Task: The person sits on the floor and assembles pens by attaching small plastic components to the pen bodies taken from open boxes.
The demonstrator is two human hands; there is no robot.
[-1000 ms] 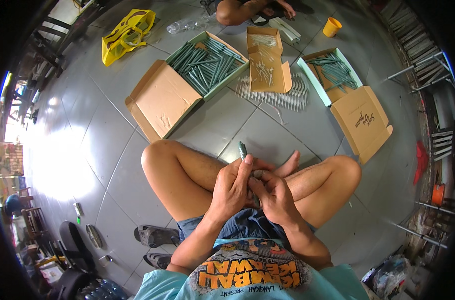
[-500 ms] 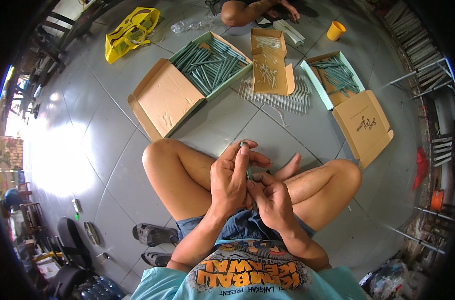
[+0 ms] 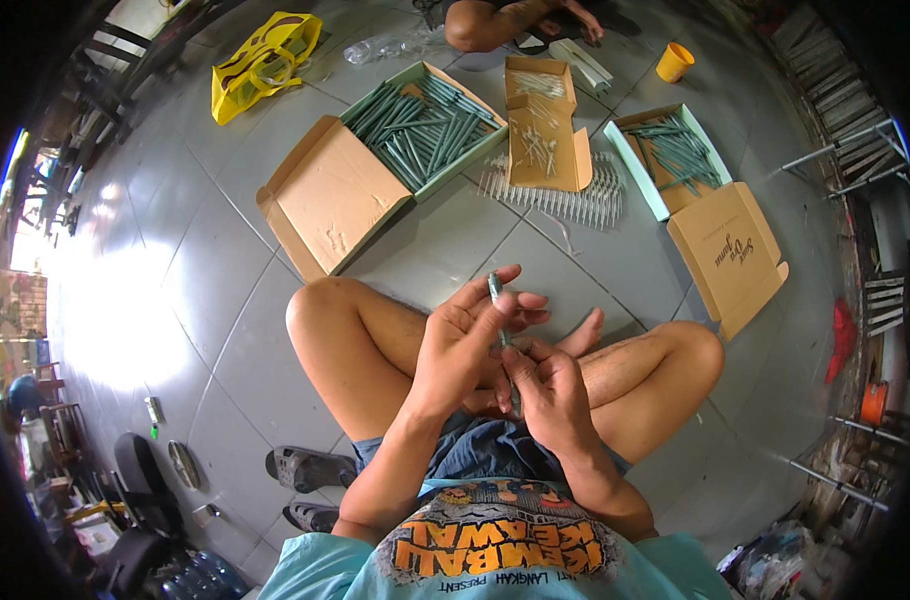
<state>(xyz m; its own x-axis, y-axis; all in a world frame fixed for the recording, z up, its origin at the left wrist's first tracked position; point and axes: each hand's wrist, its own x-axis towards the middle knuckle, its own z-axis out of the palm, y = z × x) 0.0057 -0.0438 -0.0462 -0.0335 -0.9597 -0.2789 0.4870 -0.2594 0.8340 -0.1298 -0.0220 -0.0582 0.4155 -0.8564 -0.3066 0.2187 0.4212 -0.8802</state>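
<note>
Between my two hands is a slim grey-green pen-like tube [image 3: 495, 287], tilted slightly, above my crossed legs. My left hand [image 3: 463, 340] holds its upper part between thumb and fingers, with the other fingers loosely spread. Lower down, my right hand [image 3: 549, 388] pinches the same tube with thumb and forefinger. Part of the tube is hidden behind the fingers. Many similar tubes lie in an open mint-green box [image 3: 459, 171] at the far left of my hands, and more in a smaller open box [image 3: 658, 190] to the right.
A cardboard box [image 3: 577, 165] with thin white sticks stands between them, beside a row of clear slender pieces [image 3: 605, 205]. Farther off are a yellow bag [image 3: 237, 88], an orange cup [image 3: 675, 63] and another person's arm [image 3: 520, 18]. Slippers [image 3: 313, 468] lie at my left.
My left hand's fingers have opened and stretched out a little, showing more of the tube's upper end. My right hand has shifted slightly up along it.
</note>
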